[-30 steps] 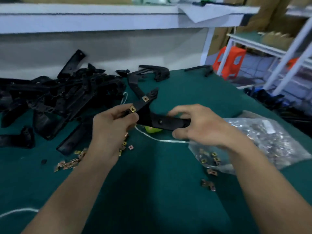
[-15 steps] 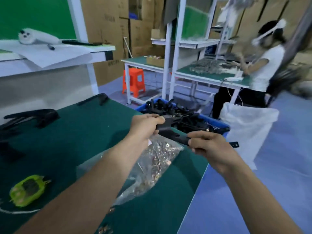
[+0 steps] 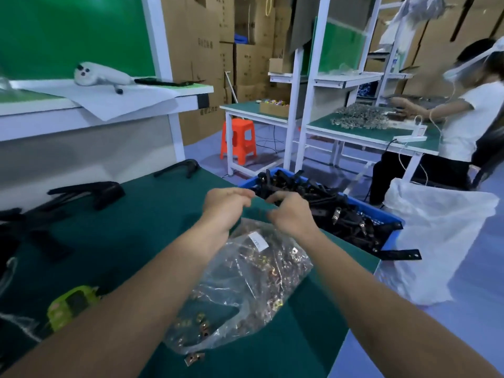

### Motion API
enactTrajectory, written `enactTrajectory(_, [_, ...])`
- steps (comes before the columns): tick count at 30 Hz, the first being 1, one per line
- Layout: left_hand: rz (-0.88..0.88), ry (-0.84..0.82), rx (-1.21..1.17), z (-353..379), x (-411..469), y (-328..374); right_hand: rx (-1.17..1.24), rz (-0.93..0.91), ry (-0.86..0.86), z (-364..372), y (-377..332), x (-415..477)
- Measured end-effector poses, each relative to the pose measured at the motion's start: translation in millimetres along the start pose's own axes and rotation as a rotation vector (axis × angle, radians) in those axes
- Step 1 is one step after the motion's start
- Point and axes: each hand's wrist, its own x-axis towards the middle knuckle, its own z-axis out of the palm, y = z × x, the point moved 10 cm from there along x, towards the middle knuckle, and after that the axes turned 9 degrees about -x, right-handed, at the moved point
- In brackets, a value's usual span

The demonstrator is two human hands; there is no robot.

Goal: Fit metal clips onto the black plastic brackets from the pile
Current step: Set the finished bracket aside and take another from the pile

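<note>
1. My left grip (image 3: pixel 226 207) and right grip (image 3: pixel 291 215) hover side by side, close but apart, over the far right edge of the worktop (image 3: pixel 136 227).
2. The fingers of both grips are curled inward, towards each other. A black bracket end (image 3: pixel 263 192) shows just beyond the fingertips. I cannot tell whether either grip holds it or whether it belongs to the load behind.
3. The crate (image 3: pixel 377 212), blue, sits directly past the worktop edge, below and beyond my grips. It is filled with brackets (image 3: pixel 327 203). Several of them carry metal clips. One strap-shaped bracket (image 3: pixel 399 255) sticks out over the crate's near right corner.
4. The clip bag (image 3: pixel 253 282), clear plastic with a white label, lies on the worktop between my forearms, its top just under my wrists. A loose clip (image 3: pixel 194 358) lies on the worktop beside the bag's near end.
5. Unfitted brackets (image 3: pixel 90 192) lie on the left part of the worktop, well apart from my grips. A green device (image 3: pixel 72 302) lies near the left forearm.
6. A white sack (image 3: pixel 441 241) stands on the floor to the right of the crate. An orange stool (image 3: pixel 240 140) stands beyond the worktop. A seated person (image 3: pixel 469 118) works at another bench.
</note>
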Motion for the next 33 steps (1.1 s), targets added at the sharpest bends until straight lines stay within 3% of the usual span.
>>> enactTrajectory(9, [0.221, 0.279, 0.164, -175, -55, 16, 0.019, -0.366, -0.313, 123, -185, -72])
enactTrajectory(15, [0.154, 0.628, 0.346, -336, -133, -13, -0.026, -0.517, -0.506, 234, -266, -126])
enactTrajectory(19, [0.062, 0.768, 0.463, -401, -197, -37, -0.042, -0.619, -0.596, 293, -311, -162])
enactTrajectory(22, [0.005, 0.798, 0.636, -423, -230, -46, -0.087, -0.648, -0.669, 335, -336, -175])
enactTrajectory(25, [0.04, 0.722, 0.793, -415, -243, -55, -0.145, -0.667, -0.696, 363, -361, -182])
enactTrajectory(29, [0.109, 0.609, 0.934, -388, -239, -62, -0.328, -0.712, -0.564, 387, -391, -191])
enactTrajectory(33, [0.166, 0.651, 0.963, -389, -239, -57, -0.472, -0.643, -0.514, 400, -390, -200])
